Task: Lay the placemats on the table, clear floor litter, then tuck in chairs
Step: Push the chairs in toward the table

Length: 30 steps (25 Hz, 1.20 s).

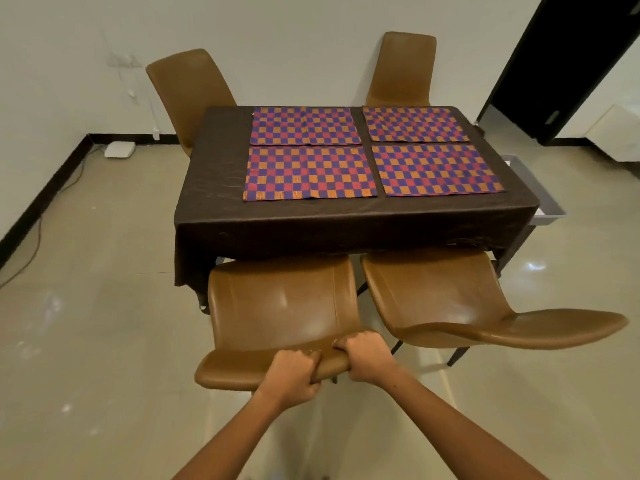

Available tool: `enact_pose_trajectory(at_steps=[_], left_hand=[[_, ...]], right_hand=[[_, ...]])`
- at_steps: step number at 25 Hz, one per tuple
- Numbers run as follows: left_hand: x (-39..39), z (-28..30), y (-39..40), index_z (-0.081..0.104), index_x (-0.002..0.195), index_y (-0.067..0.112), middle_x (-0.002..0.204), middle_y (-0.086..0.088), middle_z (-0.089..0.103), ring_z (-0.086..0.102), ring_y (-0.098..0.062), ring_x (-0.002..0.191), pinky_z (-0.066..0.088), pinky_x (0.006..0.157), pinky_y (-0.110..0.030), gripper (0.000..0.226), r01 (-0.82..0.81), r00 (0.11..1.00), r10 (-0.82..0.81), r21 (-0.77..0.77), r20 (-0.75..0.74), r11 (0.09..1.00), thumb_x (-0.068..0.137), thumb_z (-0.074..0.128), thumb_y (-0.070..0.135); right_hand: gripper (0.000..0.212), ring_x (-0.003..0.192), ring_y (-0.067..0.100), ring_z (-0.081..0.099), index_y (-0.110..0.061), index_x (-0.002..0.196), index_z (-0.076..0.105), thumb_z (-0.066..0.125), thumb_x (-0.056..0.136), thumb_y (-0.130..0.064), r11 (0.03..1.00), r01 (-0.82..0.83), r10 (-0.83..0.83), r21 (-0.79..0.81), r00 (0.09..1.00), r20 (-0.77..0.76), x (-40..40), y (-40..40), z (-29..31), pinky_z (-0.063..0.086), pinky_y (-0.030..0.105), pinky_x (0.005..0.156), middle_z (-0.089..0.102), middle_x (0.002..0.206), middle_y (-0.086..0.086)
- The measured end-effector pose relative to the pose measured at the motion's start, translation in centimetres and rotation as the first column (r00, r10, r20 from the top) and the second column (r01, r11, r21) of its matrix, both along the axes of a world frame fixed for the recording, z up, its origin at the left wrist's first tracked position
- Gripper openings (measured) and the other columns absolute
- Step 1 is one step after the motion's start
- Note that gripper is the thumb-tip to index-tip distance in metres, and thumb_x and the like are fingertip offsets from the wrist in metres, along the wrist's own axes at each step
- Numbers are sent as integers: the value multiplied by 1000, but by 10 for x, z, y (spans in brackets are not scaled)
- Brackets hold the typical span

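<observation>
Fingers (313,355) curled tight over the top edge of the near-left chair (277,306) back, knuckles up, thumbs hidden behind the backrest. Left hand (294,374) and right hand (363,358) clamped side by side on that edge, just apart, both toward its right end. Bare forearms running back from the wrists to the bottom edge of view.

Seat of the gripped chair partly under the table (346,223), its front edge hidden by the hanging dark tablecloth (214,188). Near-right chair (450,299) just beside it at the same side of the table, seat front also under the cloth, backrest angled out to the right. Far-left chair (190,91) at the table's far-left corner, turned askew and standing out from the table. Far-right chair (405,67) at the table's far side, backrest upright, close against the edge.

Four checkered placemats on the table, laid flat in two rows of two toward its right part: far-left mat (304,125), far-right mat (415,124), near-left mat (308,173), near-right mat (436,169). Narrow strips of cloth showing between them; a wider bare strip along the table's left side.

Grey bin (547,202) on the floor just right of the table, partly hidden by its corner. White box (119,149) with cables by the wall, well left of the table. Dark door (568,64) beyond the table's far-right corner.
</observation>
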<state>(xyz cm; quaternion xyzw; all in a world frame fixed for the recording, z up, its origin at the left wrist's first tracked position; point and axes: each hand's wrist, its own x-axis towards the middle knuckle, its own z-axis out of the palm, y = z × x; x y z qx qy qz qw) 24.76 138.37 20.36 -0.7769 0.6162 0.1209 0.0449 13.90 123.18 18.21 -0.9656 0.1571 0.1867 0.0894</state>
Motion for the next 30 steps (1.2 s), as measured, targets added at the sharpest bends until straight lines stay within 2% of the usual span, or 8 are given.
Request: enact_pose_trajectory(at_steps=[1, 3, 9, 13, 15, 20, 24, 30], left_hand=[[5, -1, 6, 72, 80, 28, 57, 10, 64, 60, -6, 46, 36, 39, -16, 44, -15, 1000, 16, 26, -16, 1000, 46, 62, 53], [16, -11, 23, 74, 83, 28, 65, 13, 68, 62, -4, 49, 43, 43, -12, 57, -48, 998, 49, 27, -37, 998, 32, 69, 53], [27, -18, 44, 74, 84, 23, 67, 11, 70, 61, -4, 46, 38, 33, -13, 59, -9, 1000, 9, 42, -3, 999, 26, 82, 31], [22, -16, 50, 75, 83, 23, 70, 10, 71, 62, -4, 47, 38, 34, -13, 60, 45, 999, -44, 66, -9, 997, 23, 81, 31], [21, -17, 48, 75, 82, 25, 69, 11, 71, 62, -3, 47, 38, 34, -13, 60, 50, 998, -47, 88, -29, 995, 22, 80, 32], [31, -21, 23, 74, 81, 24, 64, 11, 69, 61, -4, 45, 39, 34, -12, 56, 40, 999, -37, 79, -31, 996, 26, 81, 32], [41, -14, 7, 74, 77, 27, 59, 14, 66, 58, -2, 41, 36, 33, -12, 54, 1, 999, 2, 80, -36, 997, 24, 80, 34], [37, -5, 5, 74, 73, 27, 45, 11, 58, 51, -4, 33, 31, 30, -13, 57, -63, 998, 62, 80, 7, 995, 18, 82, 41]], right_hand=[[31, 83, 22, 66, -28, 99, 64, 64, 68, -25, 1000, -4, 4, -2, 1000, 7, 1, -2, -2, 54, 34, 70, 70, 90, -3], [32, 83, 23, 66, -26, 101, 64, 60, 70, -21, 999, -30, 30, -21, 999, 26, 0, -2, -4, 54, 34, 69, 70, 90, -2], [28, 83, 24, 66, -23, 99, 64, 58, 72, -22, 998, -43, 44, -40, 998, 43, -7, 0, -11, 49, 29, 64, 70, 92, -1], [26, 48, 9, 61, -28, 62, 62, 68, 38, -28, 999, -31, 35, -43, 995, 95, -26, 16, -14, 37, 16, 40, 63, 56, -11], [27, 44, 6, 59, -29, 59, 61, 66, 32, -29, 998, -17, 27, -63, 987, 160, -30, 16, -21, 38, 16, 37, 61, 52, -12], [32, 67, 19, 67, -25, 83, 66, 51, 55, -23, 997, 0, 13, -74, 986, 169, -16, -14, -21, 50, 27, 53, 70, 76, -5], [41, 84, 23, 67, -23, 100, 67, 48, 63, -23, 998, -28, 37, -60, 987, 155, 0, -33, -11, 50, 30, 65, 71, 93, -2], [33, 79, 23, 66, -26, 98, 68, 61, 65, -26, 996, 92, -91, -17, 995, 50, 2, -26, -2, 55, 33, 67, 71, 84, -3]])
